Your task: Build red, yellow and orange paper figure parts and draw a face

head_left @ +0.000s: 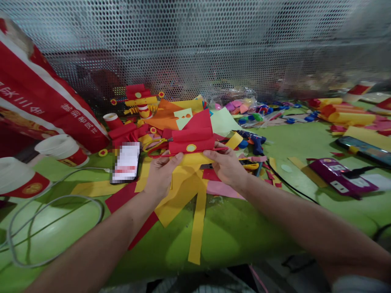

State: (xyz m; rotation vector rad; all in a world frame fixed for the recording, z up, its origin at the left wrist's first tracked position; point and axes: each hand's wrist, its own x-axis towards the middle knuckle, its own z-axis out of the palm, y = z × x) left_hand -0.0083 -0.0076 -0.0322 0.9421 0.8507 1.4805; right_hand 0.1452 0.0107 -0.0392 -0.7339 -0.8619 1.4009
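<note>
Craft workspace: a folded red paper piece (190, 136) with a round, pale emblem (191, 147) is at the clock's centre, above a glossy green tabletop (293, 140). At six o'clock lies a cut yellow paper strip (198, 232); at three, a dark-blue plastic glue gun (257, 141) and, farther out, a boxy purple plastic power strip (335, 175). A grey perforated metal screen (195, 49) fills twelve o'clock.

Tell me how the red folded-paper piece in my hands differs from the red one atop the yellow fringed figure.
The held red folded-paper piece is in your left hand and right hand; the rear red folded-paper piece sits atop the yellow fringed figure. Yellow-and-red discs flank the rear piece; none show attached to the held piece. Both bear a pale circle.
</note>
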